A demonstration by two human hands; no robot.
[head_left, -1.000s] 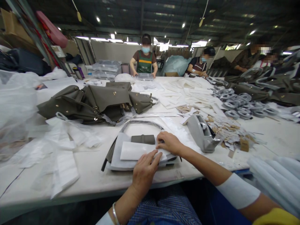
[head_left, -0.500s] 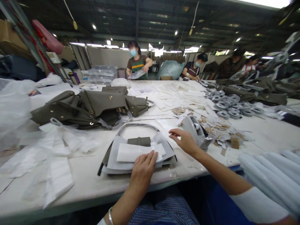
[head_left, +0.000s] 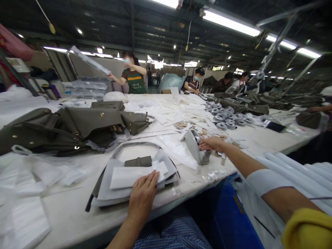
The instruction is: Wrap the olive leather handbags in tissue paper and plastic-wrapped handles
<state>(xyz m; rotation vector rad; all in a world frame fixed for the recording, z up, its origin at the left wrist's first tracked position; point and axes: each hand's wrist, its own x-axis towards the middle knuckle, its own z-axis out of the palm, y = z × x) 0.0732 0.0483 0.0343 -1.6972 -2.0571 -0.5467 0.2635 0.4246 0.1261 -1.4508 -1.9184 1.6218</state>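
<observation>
The flat left hand (head_left: 142, 195), fingers together, likely stops the smooth white paper-like strip (head_left: 121, 177) sliding off the olive, curved-handle bag (head_left: 138, 161) on the white table (head_left: 67, 214). Farther, the right hand (head_left: 210, 144) has straight fingers at the hard grey tape holder (head_left: 192, 145); I can't tell if they grip. Behind, floppy olive bags (head_left: 90, 119) lie heaped.

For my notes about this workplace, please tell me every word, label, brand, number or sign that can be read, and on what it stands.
Nothing can be read with certainty.
Green apron in the background: two lines of lettering, too blurred to quote.
Olive bag: gold emblem, too small to read.
Paper tags: too small to tell.
White sheet under the left hand: no lettering visible.
</observation>
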